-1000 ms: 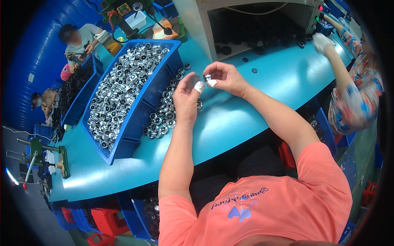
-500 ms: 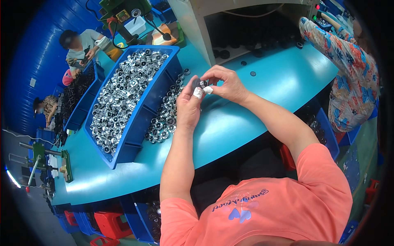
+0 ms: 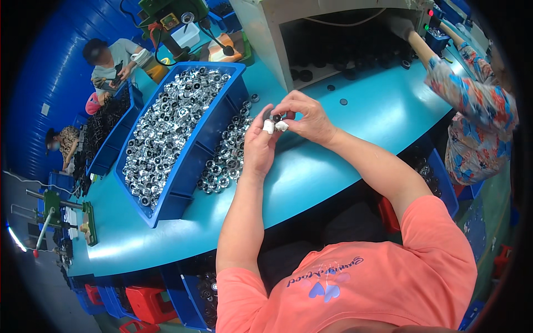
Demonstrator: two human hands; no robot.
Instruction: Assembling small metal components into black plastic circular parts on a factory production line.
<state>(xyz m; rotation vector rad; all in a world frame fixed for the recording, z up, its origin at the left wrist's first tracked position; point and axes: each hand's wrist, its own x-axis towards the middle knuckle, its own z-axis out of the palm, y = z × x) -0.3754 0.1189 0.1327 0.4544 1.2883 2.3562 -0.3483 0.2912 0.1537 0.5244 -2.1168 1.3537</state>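
My left hand (image 3: 259, 145) and my right hand (image 3: 312, 119) meet above the teal table, each with white wrapping on the thumb. Pinched between their fingertips is a small round black-and-silver part (image 3: 276, 117). A dark disc-like piece (image 3: 267, 114) sits against my left fingers; fingers hide much of it, and I cannot tell whether it is joined to the small part. Just left of my hands, loose silver-and-black round parts (image 3: 222, 176) lie heaped on the table. Beside them a blue bin (image 3: 191, 166) is filled with similar silver parts (image 3: 172, 127).
A pale box-like machine (image 3: 261, 41) with a dark opening holds black round pieces. A co-worker's patterned sleeve (image 3: 458, 86) is at the right. Two small black discs (image 3: 343, 101) lie on the teal table (image 3: 311, 166). A green press (image 3: 172, 28) stands at the back.
My fingers have shifted slightly around the part, and the dark disc shows less of its face. At the right, the co-worker's arm has swung across to the machine's opening.
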